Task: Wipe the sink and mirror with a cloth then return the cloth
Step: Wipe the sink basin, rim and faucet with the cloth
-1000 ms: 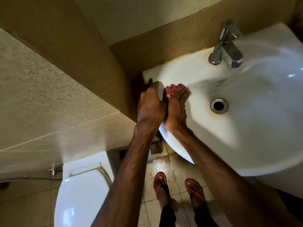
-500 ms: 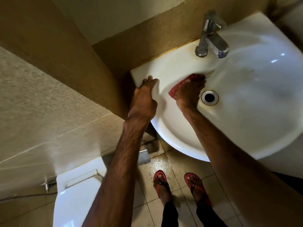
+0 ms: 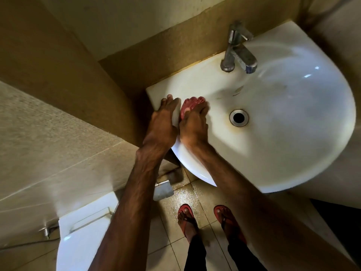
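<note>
Wiping tip: I'm bunching the cloth [image 3: 190, 103] up and pressing it hard into the bowl. I'm aiming to work from the rim down toward the drain [image 3: 238, 117] so grime isn't getting dragged back up. That brownish ring around it is probably needing extra passes. My right hand [image 3: 193, 126] is clamping the red cloth under curled fingers and thumb, against the sink [image 3: 273, 133] wall on the left. My left hand [image 3: 162, 122] is gripping the rim right beside it, bracing me.
</note>
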{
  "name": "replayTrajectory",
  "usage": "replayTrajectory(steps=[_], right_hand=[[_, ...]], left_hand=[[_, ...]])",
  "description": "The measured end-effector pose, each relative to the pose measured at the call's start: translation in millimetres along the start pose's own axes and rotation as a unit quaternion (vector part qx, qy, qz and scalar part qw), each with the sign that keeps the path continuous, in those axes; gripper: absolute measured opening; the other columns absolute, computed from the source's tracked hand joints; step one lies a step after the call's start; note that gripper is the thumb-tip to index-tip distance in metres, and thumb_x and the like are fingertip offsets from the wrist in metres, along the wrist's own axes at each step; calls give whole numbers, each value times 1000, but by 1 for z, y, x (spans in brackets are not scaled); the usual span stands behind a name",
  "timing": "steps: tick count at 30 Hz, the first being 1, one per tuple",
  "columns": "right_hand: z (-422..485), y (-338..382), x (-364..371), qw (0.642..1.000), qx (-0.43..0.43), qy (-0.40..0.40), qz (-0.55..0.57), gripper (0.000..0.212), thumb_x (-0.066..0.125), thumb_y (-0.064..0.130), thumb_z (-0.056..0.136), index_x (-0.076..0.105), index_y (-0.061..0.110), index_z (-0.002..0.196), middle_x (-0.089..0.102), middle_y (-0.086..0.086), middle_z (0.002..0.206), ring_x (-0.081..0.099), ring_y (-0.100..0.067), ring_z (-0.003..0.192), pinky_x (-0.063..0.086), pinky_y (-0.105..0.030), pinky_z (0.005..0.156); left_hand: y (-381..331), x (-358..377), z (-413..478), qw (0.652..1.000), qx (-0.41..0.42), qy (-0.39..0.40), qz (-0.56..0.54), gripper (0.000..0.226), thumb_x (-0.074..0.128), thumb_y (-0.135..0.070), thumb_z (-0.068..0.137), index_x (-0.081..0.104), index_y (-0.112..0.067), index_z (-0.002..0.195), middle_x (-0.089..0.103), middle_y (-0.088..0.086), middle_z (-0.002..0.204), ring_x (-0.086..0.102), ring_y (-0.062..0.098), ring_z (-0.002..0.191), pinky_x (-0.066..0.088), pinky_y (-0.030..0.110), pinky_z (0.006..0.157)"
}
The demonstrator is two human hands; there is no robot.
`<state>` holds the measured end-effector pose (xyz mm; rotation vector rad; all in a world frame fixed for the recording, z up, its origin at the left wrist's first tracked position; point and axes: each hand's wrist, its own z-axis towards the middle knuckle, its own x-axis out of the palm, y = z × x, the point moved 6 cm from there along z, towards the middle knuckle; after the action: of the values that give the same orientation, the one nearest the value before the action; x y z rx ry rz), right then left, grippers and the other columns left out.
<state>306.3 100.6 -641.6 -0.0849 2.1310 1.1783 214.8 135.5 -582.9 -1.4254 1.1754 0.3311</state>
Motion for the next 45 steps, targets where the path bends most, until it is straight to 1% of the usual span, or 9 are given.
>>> replayTrajectory(steps=[5,11,14,18,22,30,34,42,45], right_hand=[[56,-28,-11,993,70,-92,34,50,23,-7,103,24,-22,151,23,-46,158,27,-62,146,29,-65,121],[74,-44,-41,987,84,-88,-101,76,39,27,108,5,-27,150,14,-56,153,20,-70,144,19,-69,123],[59,-46,-37,997,40,-39,-52,61,40,11,106,18,-26,150,18,-51,156,22,-64,146,22,-67,123],[31,-41,-22,998,17,-10,-57,52,45,19,105,38,-1,152,36,-22,158,39,-38,144,38,-38,105],[-19,-26,4,982,-95,52,-153,59,28,37,108,34,6,158,36,-21,163,28,-36,154,24,-43,124],[-104,-35,-49,941,-194,212,-176,51,42,43,110,34,32,159,40,6,164,46,-18,145,37,-50,118],[-115,-45,-45,931,-283,174,-154,66,51,31,103,28,28,164,28,7,171,23,-13,159,34,-50,120],[-87,-24,-1,922,-350,83,-147,44,62,27,99,59,23,142,36,-7,165,27,-28,157,42,-52,119],[-97,-29,-12,909,-381,92,-139,51,62,27,99,54,28,150,31,-4,169,27,-25,158,42,-48,119]], left_hand=[[3,0,0,1000,-9,0,22,89,45,23,84,27,-24,158,13,-7,168,6,13,157,11,22,122],[2,5,1,999,3,11,40,89,45,20,85,22,-23,159,9,-5,169,3,14,157,13,27,124],[-1,3,-2,999,-1,16,35,88,44,20,88,19,-24,160,7,-6,170,2,16,157,14,26,123],[-1,2,-3,999,-3,15,28,90,42,21,87,19,-26,160,7,-7,170,3,16,157,13,23,121],[-2,2,-4,999,-9,19,24,93,43,23,85,19,-26,160,4,-7,170,7,23,156,20,35,125],[-1,3,-5,1000,-18,14,10,93,41,24,84,20,-27,160,5,-9,169,4,20,157,18,29,122],[0,3,-2,1000,-10,15,15,95,42,24,82,20,-27,160,5,-8,170,0,17,157,15,31,126],[13,3,9,999,-1,46,23,80,50,5,87,27,-25,158,13,-4,169,10,26,157,15,41,127],[13,6,5,999,-14,40,10,86,48,11,83,26,-27,158,12,-6,169,10,26,156,19,42,126]])
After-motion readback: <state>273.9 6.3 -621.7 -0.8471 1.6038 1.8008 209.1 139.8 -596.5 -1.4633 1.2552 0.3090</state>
